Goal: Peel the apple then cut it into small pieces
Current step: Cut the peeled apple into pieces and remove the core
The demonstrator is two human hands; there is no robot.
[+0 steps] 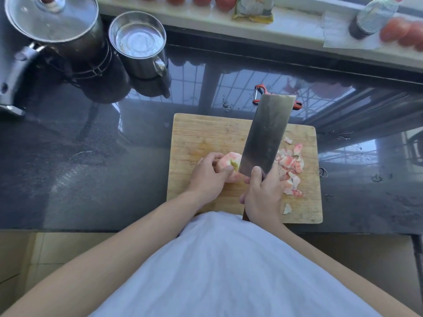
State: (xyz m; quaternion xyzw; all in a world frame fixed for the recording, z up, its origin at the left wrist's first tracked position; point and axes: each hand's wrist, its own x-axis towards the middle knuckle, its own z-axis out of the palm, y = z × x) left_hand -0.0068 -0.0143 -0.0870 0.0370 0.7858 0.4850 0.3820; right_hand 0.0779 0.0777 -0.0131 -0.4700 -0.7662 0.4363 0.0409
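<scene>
On the cutting board (206, 131), the left hand (207, 177) curls its fingers over the peeled apple (230, 162) near the board's middle. The right hand (263, 197) grips the cleaver (266, 133), whose blade hides the apple's right side. Cut pieces (290, 170) lie right of the blade. Beyond the board lies a red peeler (259, 92); far left of it stand a steel mug (139, 42) and a lidded pot (55, 26).

A home kitchen. Dark polished counter (91, 156) under a window sill (286, 26), with a lidded steel pot (52, 28), a metal mug (139, 44) and a wooden cutting board (206, 133).
</scene>
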